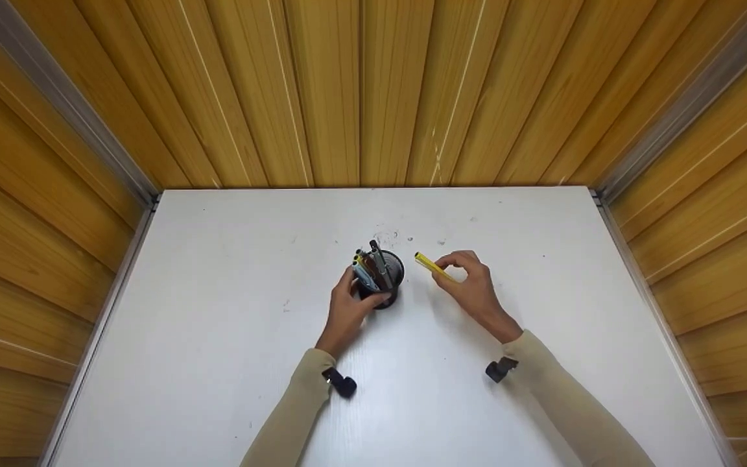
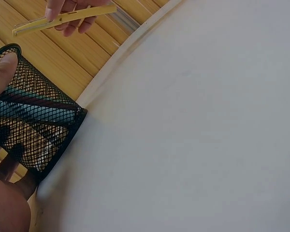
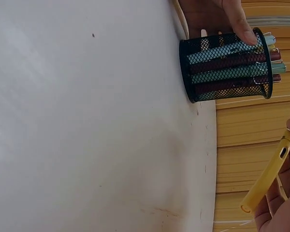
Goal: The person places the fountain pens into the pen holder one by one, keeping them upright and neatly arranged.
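A black mesh pen holder (image 1: 393,299) stands on the white table with several pens in it, light blue, green and dark red among them. My left hand (image 1: 345,311) grips the holder, its thumb on the near side by the rim and its fingers around the far left side. To the right of the holder, my right hand (image 1: 474,285) pinches a yellow pen (image 3: 267,181) between thumb and fingers, raised above the table. The pen's clip shows in the left wrist view. The yellow pen and the holder are apart.
The white table (image 1: 218,363) bears some dark scuff marks (image 1: 386,235) behind the holder. Yellow wood-plank walls (image 1: 334,97) rise at the back and both sides, with grey metal strips in the corners. A small black wrist camera (image 1: 341,383) sits on each sleeve.
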Demonstrator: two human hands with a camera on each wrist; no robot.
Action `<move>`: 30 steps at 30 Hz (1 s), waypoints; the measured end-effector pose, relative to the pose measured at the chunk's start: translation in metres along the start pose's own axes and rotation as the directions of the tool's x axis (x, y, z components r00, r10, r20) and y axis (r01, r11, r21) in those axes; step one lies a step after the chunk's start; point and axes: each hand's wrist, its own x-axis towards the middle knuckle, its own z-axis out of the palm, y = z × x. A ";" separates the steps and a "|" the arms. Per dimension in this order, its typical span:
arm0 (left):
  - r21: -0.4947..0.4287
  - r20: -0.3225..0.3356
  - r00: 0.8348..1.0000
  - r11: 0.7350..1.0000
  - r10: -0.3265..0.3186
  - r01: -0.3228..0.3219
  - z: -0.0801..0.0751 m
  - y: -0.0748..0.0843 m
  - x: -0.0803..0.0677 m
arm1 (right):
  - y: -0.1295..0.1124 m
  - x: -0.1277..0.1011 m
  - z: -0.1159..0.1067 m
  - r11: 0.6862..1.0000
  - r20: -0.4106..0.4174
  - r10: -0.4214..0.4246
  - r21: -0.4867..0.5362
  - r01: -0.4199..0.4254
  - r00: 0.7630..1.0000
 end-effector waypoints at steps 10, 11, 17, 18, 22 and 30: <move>0.019 0.005 1.000 1.000 0.017 -0.017 0.000 0.000 -0.001 | -0.013 0.008 0.000 0.999 -0.005 0.008 0.049 -0.008 1.000; 0.019 0.005 1.000 1.000 0.016 -0.016 0.000 0.001 -0.001 | -0.015 0.009 0.000 0.998 -0.005 0.010 0.056 -0.009 1.000; 0.052 -0.004 1.000 0.999 0.008 -0.008 -0.001 0.000 -0.001 | -0.021 0.015 0.004 0.996 -0.011 0.017 0.085 -0.016 1.000; 0.056 -0.004 1.000 0.998 0.008 -0.008 -0.001 0.000 -0.001 | -0.022 0.016 0.005 0.996 -0.013 0.015 0.089 -0.013 1.000; 0.056 -0.005 1.000 0.998 0.008 -0.008 0.000 0.000 -0.001 | -0.033 0.017 0.008 0.995 -0.023 0.002 0.097 0.001 1.000; 0.024 -0.010 1.000 1.000 0.015 -0.015 0.001 -0.002 0.000 | -0.069 0.019 0.008 0.994 -0.009 -0.015 0.111 0.016 1.000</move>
